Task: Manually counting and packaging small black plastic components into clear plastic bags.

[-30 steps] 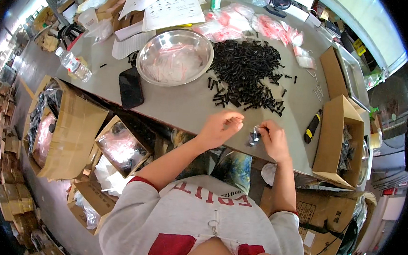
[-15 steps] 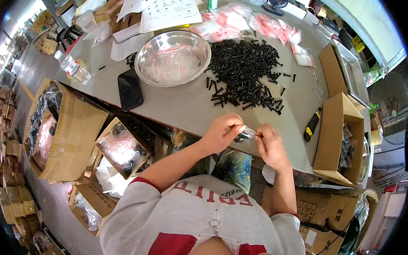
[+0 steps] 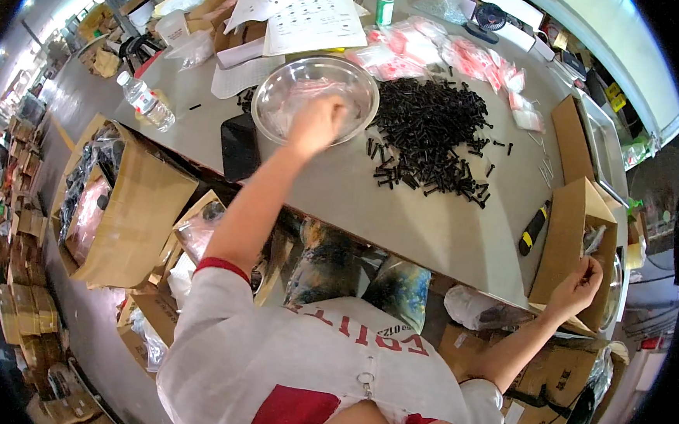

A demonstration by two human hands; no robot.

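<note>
My left hand point(image 3: 317, 125) is over a shiny metal bowl point(image 3: 265, 127) of clear plastic zip bags point(image 3: 292, 100) with red lines. Its fingers are bunched together; whatever they hold is hidden. At the right edge of the table, my right hand point(image 3: 576, 290) is beside the near rim of a cardboard box point(image 3: 559, 249), fingers loosely bent and apart, with nothing visible in them. A small clear bag point(image 3: 594, 238) shows at the box's opening, just beyond those fingers. A large heap of black screws point(image 3: 434, 132) lies right of the bowl.
A black phone point(image 3: 240, 148) lies left of the bowl, near a water bottle point(image 3: 145, 103). A yellow-black utility knife point(image 3: 534, 228) is near the box. Flat red-and-clear bags point(image 3: 404, 49), printed sheets point(image 3: 312, 20), a green bottle point(image 3: 385, 5) and a small fan point(image 3: 487, 20) stand farther back.
My hands have parted from the small clear bag they held together at the table's front edge. The left went up-left to the bowl, the right out to the box. The view shifted slightly.
</note>
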